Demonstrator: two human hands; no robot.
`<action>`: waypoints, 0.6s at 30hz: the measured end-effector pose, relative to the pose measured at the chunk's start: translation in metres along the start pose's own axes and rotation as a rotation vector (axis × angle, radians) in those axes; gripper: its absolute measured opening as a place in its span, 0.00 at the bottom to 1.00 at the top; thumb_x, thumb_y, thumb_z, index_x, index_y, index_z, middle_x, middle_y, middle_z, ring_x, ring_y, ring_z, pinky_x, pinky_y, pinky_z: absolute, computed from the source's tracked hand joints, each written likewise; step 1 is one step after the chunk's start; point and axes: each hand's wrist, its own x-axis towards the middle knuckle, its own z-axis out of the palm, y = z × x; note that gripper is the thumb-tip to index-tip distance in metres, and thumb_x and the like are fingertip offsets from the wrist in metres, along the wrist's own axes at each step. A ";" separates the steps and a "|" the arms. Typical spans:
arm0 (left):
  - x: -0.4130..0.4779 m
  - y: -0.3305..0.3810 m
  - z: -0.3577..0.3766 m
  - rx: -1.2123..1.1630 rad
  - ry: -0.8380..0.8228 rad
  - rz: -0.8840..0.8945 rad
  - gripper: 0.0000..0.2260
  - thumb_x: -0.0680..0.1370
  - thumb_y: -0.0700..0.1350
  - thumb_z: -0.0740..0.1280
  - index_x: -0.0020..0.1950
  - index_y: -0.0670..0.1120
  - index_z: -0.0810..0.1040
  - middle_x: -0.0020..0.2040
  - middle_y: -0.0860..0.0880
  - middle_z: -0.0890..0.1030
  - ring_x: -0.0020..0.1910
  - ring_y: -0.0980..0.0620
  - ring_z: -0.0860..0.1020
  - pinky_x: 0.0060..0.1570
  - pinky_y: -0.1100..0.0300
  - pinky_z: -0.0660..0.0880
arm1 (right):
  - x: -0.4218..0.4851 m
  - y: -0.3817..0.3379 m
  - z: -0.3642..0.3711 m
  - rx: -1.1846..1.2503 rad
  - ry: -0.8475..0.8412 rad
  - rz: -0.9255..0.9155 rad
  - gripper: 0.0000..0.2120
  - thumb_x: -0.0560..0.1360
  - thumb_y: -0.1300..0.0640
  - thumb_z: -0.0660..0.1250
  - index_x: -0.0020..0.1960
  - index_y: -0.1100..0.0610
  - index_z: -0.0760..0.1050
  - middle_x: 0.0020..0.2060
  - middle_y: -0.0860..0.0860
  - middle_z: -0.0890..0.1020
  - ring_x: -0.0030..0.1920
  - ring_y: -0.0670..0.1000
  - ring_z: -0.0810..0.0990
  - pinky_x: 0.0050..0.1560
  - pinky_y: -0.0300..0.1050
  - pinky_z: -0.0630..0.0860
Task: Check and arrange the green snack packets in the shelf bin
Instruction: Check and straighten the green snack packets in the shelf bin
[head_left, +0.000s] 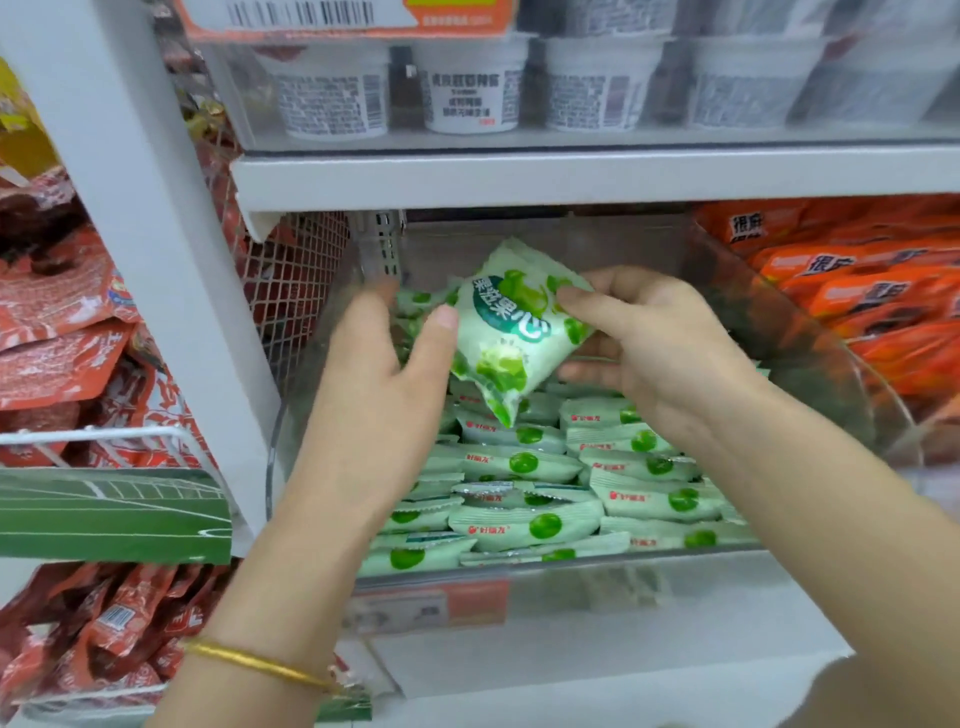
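A person inspects one green snack packet (514, 322) raised above the clear shelf bin (831, 364), which looks like the checking step of the task. The right grip (644, 343) holds the packet's right side, thumb on the printed front and fingers curled beneath, so the face tilts toward the camera. The left grip (384, 374), a gold bracelet (260, 662) on its wrist, lays its thumb against the packet's left edge. Its fingers are blurred, so it cannot be told whether they pinch the packet or only steady it. Below, the other green packets (524, 525) lie in rough overlapping rows across the bin, reaching its front wall. The next move probably calls for laying the inspected packet down flat and in line with those rows, perhaps toward the back where the pile looks lower, without knocking the tidy ones askew. Room is tight: the white shelf (571, 176) carrying white cups (472, 88) sits close above the raised packet, and the bin's clear side walls flank both hands. Orange packets (857, 291) crowd the space to the right, red packets (62, 322) lie beyond a mesh divider (301, 280) to the left, and a price label (426, 603) sits below the bin's front.
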 end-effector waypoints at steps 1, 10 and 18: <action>-0.004 0.002 0.000 -0.079 -0.048 -0.017 0.19 0.78 0.54 0.61 0.68 0.53 0.67 0.49 0.63 0.74 0.45 0.70 0.72 0.43 0.82 0.63 | -0.005 0.002 -0.007 -0.008 -0.038 0.023 0.02 0.75 0.60 0.66 0.43 0.56 0.75 0.33 0.50 0.82 0.31 0.47 0.79 0.28 0.39 0.77; -0.024 0.004 0.016 -0.292 -0.469 0.138 0.33 0.74 0.42 0.69 0.70 0.68 0.59 0.71 0.59 0.68 0.70 0.59 0.67 0.69 0.56 0.65 | -0.017 0.008 -0.027 0.000 -0.081 -0.036 0.05 0.76 0.55 0.66 0.49 0.55 0.77 0.40 0.52 0.83 0.36 0.50 0.81 0.38 0.48 0.79; -0.029 0.002 0.021 -0.361 -0.379 0.122 0.30 0.70 0.43 0.68 0.68 0.65 0.65 0.71 0.60 0.68 0.70 0.55 0.68 0.69 0.47 0.65 | -0.027 0.009 -0.029 -0.084 -0.168 -0.238 0.16 0.77 0.57 0.65 0.63 0.48 0.70 0.43 0.57 0.84 0.38 0.50 0.84 0.33 0.45 0.78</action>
